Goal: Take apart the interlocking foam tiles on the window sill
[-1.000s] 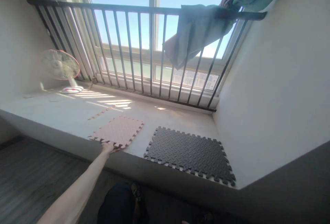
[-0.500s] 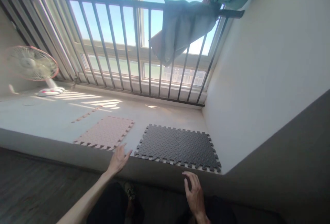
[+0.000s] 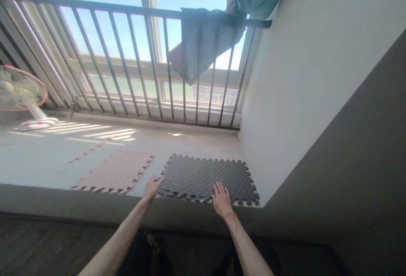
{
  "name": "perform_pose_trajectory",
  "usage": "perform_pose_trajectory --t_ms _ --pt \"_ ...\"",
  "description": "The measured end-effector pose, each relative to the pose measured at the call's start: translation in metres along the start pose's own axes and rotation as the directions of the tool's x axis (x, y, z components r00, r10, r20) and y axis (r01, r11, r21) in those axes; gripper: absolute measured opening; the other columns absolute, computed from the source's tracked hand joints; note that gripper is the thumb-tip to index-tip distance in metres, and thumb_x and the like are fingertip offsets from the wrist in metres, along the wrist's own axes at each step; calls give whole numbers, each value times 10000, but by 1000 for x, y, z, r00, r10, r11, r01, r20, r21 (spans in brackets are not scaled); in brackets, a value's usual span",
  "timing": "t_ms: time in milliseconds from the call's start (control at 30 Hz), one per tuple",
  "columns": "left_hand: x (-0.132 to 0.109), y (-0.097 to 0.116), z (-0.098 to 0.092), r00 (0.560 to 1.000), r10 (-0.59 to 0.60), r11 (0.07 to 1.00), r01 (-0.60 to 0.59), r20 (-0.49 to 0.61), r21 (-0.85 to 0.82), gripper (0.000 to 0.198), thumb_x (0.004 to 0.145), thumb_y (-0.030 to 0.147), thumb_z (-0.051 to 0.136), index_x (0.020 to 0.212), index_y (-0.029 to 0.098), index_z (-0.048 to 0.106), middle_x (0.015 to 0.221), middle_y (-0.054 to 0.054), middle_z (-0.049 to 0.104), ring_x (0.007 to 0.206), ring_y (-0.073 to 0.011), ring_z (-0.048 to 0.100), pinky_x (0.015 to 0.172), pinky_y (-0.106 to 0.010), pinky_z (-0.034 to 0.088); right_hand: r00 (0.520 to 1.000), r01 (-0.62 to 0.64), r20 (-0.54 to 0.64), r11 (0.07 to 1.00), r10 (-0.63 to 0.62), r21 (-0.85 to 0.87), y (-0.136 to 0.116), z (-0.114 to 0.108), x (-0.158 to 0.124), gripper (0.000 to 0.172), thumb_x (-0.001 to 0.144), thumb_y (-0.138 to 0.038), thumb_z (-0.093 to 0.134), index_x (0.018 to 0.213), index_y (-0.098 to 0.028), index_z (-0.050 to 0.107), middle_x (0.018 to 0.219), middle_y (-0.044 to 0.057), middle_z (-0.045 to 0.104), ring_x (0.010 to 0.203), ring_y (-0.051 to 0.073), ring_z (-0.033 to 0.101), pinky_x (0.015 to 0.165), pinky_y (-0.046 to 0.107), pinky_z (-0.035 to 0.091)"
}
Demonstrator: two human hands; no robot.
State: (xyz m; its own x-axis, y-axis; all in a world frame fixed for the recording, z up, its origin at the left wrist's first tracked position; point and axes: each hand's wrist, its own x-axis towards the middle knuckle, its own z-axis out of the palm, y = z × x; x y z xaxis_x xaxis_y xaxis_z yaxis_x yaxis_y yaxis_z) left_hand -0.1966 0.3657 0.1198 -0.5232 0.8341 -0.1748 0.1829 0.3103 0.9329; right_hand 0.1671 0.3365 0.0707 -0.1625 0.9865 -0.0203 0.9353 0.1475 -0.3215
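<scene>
Both arms outstretched (grips open, holding nothing), left hand [image 3: 151,188] and right hand [image 3: 221,200] flat on dark mat [image 3: 206,176].

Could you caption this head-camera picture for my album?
Both hands, left and right, rest on a dark grey interlocking foam mat by a window.

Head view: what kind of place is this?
Most likely a home, at a raised window ledge: a tall window behind a dark metal railing with grey cloth draped over it, a pink-rimmed table fan, and a dark grey interlocking foam mat under the right hand, with the left hand at its edge.
</scene>
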Motion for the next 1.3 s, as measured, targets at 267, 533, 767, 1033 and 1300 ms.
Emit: perform_pose_trajectory --t_ms 267,533,767,1033,1300 --pt "-50 41 14 950 83 752 137 300 -644 373 821 374 812 1157 241 720 1161 -56 797 1037 -222 743 808 -336 660 1000 -2 0 1000 2 -4 0 -4 -2 649 1052 -309 353 1680 -154 400 1822 113 333 1709 272 282 1395 518 221" --pt "-80 14 64 963 -105 649 255 248 -717 266 828 289 831 1018 222 658 894 24 740 710 -134 691 689 -315 659 997 -13 71 1000 15 -28 -3 -12 0 652 1045 -306 392 1694 -241 387 1842 105 304 1719 286 251 1393 530 219" --pt "-31 58 11 949 -91 707 274 300 -652 487 981 619 546 1065 176 728 835 -56 783 668 -179 708 519 -259 556 1000 -7 0 996 7 -91 -10 -27 14 553 988 -306 487 1530 -257 584 1737 101 507 1557 322 472 1253 582 417" --pt "12 77 7 935 -17 989 68 355 -132 509 655 416 922 1053 167 726 805 -79 805 583 -205 708 438 -260 529 994 -79 59 967 96 -241 -15 -38 78 680 1003 -228 398 1682 -234 400 1805 112 390 1537 369 490 1151 570 515" --pt "13 72 1 924 126 992 -111 362 -63 643 633 553 928 1111 173 725 994 -135 849 746 -282 787 562 -358 643 996 -34 71 966 54 -256 -9 -45 141 821 902 -100 487 1701 -237 356 1852 87 268 1683 297 296 1266 527 423"
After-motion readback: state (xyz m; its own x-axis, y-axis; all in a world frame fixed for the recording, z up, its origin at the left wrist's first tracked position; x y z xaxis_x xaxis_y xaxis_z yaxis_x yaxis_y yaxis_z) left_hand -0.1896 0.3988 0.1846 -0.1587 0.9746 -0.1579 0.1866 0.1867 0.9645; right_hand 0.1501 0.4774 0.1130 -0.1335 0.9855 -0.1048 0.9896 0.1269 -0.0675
